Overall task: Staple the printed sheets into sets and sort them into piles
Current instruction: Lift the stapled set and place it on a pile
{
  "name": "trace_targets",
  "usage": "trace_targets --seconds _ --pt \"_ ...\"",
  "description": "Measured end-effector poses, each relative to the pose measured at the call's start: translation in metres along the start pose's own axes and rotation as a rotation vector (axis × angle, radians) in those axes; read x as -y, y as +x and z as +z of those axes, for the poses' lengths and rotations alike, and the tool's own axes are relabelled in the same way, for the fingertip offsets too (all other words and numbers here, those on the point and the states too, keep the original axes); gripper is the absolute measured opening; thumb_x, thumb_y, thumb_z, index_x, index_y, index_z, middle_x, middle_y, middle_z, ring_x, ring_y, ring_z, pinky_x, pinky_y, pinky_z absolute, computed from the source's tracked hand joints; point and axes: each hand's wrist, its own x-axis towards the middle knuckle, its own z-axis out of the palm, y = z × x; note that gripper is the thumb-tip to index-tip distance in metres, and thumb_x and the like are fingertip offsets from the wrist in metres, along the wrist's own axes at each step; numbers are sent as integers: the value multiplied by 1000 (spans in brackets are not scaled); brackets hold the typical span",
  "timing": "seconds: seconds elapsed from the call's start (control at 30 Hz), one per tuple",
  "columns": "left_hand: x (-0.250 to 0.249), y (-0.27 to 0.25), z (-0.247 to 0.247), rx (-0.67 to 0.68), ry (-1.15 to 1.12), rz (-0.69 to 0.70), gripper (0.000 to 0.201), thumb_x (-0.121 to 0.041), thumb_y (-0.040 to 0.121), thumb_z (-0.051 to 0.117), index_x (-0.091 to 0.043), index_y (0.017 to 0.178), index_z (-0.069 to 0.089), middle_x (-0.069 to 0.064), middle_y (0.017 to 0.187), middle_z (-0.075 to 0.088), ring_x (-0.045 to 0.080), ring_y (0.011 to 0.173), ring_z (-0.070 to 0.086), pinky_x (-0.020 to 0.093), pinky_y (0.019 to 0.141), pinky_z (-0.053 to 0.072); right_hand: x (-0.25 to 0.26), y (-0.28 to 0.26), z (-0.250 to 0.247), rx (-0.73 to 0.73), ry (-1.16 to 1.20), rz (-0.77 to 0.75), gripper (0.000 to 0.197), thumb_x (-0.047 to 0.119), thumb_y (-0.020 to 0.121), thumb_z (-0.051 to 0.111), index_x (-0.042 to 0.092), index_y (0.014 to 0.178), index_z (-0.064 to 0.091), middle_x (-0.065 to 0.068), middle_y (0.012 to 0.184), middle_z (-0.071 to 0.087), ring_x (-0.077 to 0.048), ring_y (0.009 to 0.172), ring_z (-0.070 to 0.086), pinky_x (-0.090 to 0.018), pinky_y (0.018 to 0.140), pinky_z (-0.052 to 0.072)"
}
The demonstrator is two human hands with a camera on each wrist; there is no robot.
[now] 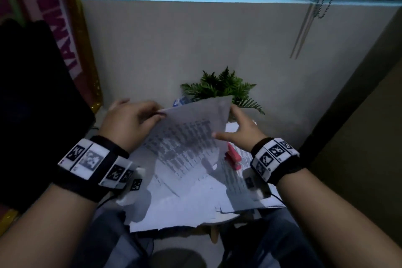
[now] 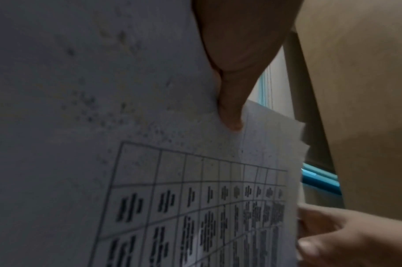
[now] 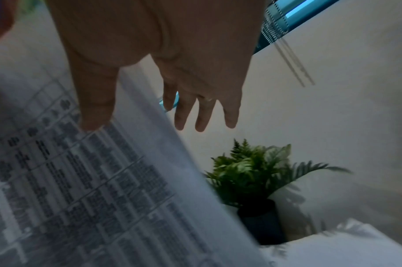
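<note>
While the left hand (image 1: 128, 123) pinches the far left corner of a set of printed sheets (image 1: 185, 137) lifted off the paper pile (image 1: 185, 209) on the tabletop, the right hand (image 1: 241, 130) steadies the opposite edge, thumb on the printed face and fingers spread loosely behind. The set's long axis runs from that pinched corner down toward the person. A red stapler (image 1: 233, 156) lies on the pile just under the right wrist, so I judge that hand the nearer one to fetch it. Most of the stapler is hidden, the print is blurred, and no staple can be made out.
</note>
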Motion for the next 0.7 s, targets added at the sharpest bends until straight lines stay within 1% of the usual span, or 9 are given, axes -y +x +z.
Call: trace_targets --seconds 0.1,0.17,0.23,0.3,0.37,0.43,0.53,0.63,0.7 --pt "-7 0 -14 -86 -74 -29 39 -53 83 39 -27 84 68 -5 82 70 20 83 64 50 104 26 19 3 13 -41 196 35 35 18 77 76 18 110 64 1 105 66 -17 103 62 -37 96 47" --pt "-5 -3 -24 -183 -50 -148 46 -60 84 35 -30 102 66 -7 104 68 20 103 58 52 110 14 24 2 14 -116 249 44 17 21 77 75 22 93 68 2 94 70 -17 94 65 -38 94 50" --pt "8 -13 -27 -283 -108 -304 62 -66 80 39 -27 126 52 -1 129 55 21 121 47 51 113 14 28 -2 10 -162 348 63 16 26 77 74 22 91 66 5 91 70 -13 92 65 -34 93 49" --pt "22 -25 -22 -289 -444 -470 88 -69 71 60 -24 141 33 2 143 41 18 129 40 46 113 25 33 -9 4 -166 418 66 32 36 72 75 17 96 67 2 94 72 -13 96 65 -34 91 47" --pt "24 -36 -11 -134 -824 -598 98 -57 62 73 -26 141 25 -6 139 44 10 124 45 39 110 32 38 -16 2 -157 444 46 35 40 67 74 19 94 67 2 96 73 -13 98 65 -28 84 46" --pt "12 -43 1 -32 -930 -630 78 -38 68 70 -22 134 33 -15 120 53 0 105 53 31 103 39 45 -20 4 -173 470 22 18 29 73 74 22 86 64 3 91 71 -10 92 64 -23 79 45" --pt "1 -42 17 -225 -909 -629 52 -20 84 63 -14 132 43 -6 117 58 10 106 56 28 95 42 55 -26 12 -226 461 -6 6 26 82 68 26 80 62 16 73 64 5 72 56 -18 72 43" --pt "-1 -35 21 -370 -913 -623 46 -39 83 58 -19 123 53 -7 117 61 12 113 56 31 102 41 59 -30 22 -242 465 -55 10 31 87 61 24 93 65 26 49 57 14 53 54 -18 76 46" --pt "-3 -33 23 -397 -939 -629 47 -48 77 57 -23 118 54 -10 113 62 9 111 57 28 99 41 54 -27 29 -258 472 -92 4 32 87 61 30 88 58 32 57 59 17 59 55 -17 69 45"
